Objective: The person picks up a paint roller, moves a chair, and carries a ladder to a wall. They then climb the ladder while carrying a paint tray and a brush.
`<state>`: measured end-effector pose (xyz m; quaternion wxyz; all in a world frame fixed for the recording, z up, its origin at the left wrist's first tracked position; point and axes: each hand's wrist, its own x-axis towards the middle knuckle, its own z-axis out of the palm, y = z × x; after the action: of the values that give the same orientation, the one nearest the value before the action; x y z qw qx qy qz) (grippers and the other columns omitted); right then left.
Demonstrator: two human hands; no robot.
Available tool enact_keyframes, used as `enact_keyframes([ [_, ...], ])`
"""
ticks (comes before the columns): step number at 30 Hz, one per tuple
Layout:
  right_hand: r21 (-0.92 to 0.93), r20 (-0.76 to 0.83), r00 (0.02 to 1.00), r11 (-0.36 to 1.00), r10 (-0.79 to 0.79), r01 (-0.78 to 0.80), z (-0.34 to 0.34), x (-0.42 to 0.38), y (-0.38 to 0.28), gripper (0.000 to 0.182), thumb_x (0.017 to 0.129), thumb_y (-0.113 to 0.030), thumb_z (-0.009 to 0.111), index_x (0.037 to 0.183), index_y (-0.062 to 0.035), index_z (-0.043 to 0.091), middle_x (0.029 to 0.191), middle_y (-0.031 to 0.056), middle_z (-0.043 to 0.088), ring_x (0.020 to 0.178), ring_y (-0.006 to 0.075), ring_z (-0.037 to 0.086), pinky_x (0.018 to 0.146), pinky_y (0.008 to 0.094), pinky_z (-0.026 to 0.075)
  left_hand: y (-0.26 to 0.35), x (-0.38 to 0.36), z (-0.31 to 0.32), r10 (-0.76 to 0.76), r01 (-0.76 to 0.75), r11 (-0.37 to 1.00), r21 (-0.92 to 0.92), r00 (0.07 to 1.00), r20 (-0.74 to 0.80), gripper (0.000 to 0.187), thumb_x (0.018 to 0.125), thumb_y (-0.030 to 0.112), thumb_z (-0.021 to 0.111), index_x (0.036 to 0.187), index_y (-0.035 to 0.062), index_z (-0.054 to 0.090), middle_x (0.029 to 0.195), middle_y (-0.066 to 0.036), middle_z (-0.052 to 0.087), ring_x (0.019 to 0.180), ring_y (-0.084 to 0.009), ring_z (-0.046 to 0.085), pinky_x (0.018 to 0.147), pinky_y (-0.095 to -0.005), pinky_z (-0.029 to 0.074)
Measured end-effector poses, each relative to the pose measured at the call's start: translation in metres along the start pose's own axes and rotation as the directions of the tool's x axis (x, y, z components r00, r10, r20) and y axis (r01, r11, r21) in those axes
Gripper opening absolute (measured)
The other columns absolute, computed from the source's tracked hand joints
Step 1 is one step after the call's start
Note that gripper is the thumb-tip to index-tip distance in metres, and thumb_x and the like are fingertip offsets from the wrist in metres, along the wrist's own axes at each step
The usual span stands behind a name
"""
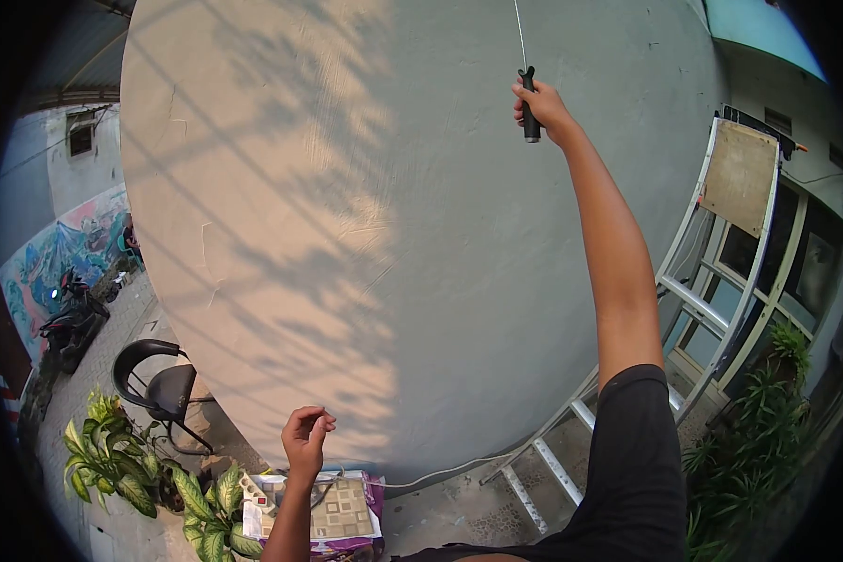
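My right hand (541, 105) is raised in front of the grey wall (478, 234), fingers wrapped round the black handle of a tool (531, 117). A thin metal rod runs up from the handle and leaves the top of the view; its far end is hidden. My left hand (307, 438) is low at centre-left, its fingers curled in near the thumb, before the wall's lower part. Whether anything small is between those fingers cannot be made out. Below it lies a patterned board (347, 510) with a power strip (258, 495) at its left.
An aluminium ladder (693, 304) stands at the right, its lower rungs near my right arm. A white cable (431, 479) runs along the wall's foot. Leafy plants (122, 464), a black chair (170, 389) and a motorcycle (70, 323) are at the left. More plants (754, 431) grow lower right.
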<state>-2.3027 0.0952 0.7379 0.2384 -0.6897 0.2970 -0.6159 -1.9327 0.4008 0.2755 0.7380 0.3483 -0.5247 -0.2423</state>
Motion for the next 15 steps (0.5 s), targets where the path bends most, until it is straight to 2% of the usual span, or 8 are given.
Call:
enact_keyframes([
  [1,-0.102,0.011,1.000,0.995,-0.016,0.017,0.002,-0.003,0.004,0.022,0.091,-0.022,0.063,0.099,-0.0027,0.054,0.074,0.0058,0.059,0.059,0.0155,0.061,0.056,0.0306,0.051,-0.001,0.000,0.000,-0.004,0.004,1.000,-0.001,1.000,0.004,0.014,0.093,0.002,0.057,0.107,-0.0018,0.056,0.088,-0.012,0.064,0.076,-0.0151,0.061,0.072,-0.0273,0.051],
  [4,-0.216,-0.037,0.997,0.975,-0.068,0.058,0.008,-0.011,0.016,0.025,0.088,-0.016,0.063,0.107,-0.0013,0.055,0.077,0.0059,0.060,0.062,0.0150,0.063,0.059,0.0290,0.051,-0.003,-0.001,-0.001,-0.010,0.010,1.000,-0.003,1.000,0.023,0.015,0.093,0.002,0.057,0.107,-0.0018,0.056,0.088,-0.012,0.064,0.076,-0.0152,0.061,0.072,-0.0276,0.051],
  [5,-0.214,-0.067,0.995,0.975,-0.073,0.057,0.011,-0.014,0.020,0.034,0.089,-0.013,0.061,0.120,-0.0039,0.054,0.077,0.0044,0.059,0.062,0.0131,0.062,0.060,0.0281,0.051,-0.003,-0.001,0.000,-0.015,0.016,1.000,-0.006,0.999,0.031,0.015,0.093,0.003,0.057,0.107,-0.0019,0.057,0.088,-0.012,0.064,0.076,-0.0152,0.061,0.072,-0.0277,0.051],
  [6,-0.215,-0.067,0.995,0.975,-0.071,0.055,0.013,-0.015,0.022,0.034,0.089,-0.013,0.061,0.120,-0.0039,0.054,0.077,0.0044,0.059,0.062,0.0131,0.062,0.060,0.0281,0.051,-0.002,-0.002,0.000,-0.020,0.020,1.000,-0.009,0.999,0.038,0.015,0.093,0.003,0.057,0.107,-0.0020,0.057,0.088,-0.012,0.064,0.076,-0.0153,0.061,0.072,-0.0278,0.051],
  [8,-0.169,-0.121,0.988,0.983,-0.098,0.077,0.018,-0.019,0.020,0.040,0.090,-0.012,0.059,0.129,-0.0090,0.052,0.076,0.0025,0.057,0.062,0.0112,0.059,0.057,0.0281,0.049,-0.003,-0.002,-0.003,-0.025,0.025,1.000,-0.008,0.999,0.046,0.016,0.093,0.003,0.058,0.107,-0.0021,0.057,0.088,-0.012,0.064,0.076,-0.0153,0.061,0.072,-0.0279,0.051],
  [15,-0.145,-0.090,0.985,0.981,-0.147,0.133,0.042,-0.006,0.004,0.045,0.093,-0.013,0.056,0.137,-0.0120,0.046,0.075,0.0012,0.054,0.060,0.0095,0.054,0.051,0.0270,0.046,0.001,0.002,-0.009,-0.026,0.026,1.000,-0.007,0.998,0.062,0.016,0.092,0.003,0.058,0.107,-0.0025,0.057,0.088,-0.012,0.064,0.077,-0.0157,0.061,0.072,-0.0278,0.051],
])
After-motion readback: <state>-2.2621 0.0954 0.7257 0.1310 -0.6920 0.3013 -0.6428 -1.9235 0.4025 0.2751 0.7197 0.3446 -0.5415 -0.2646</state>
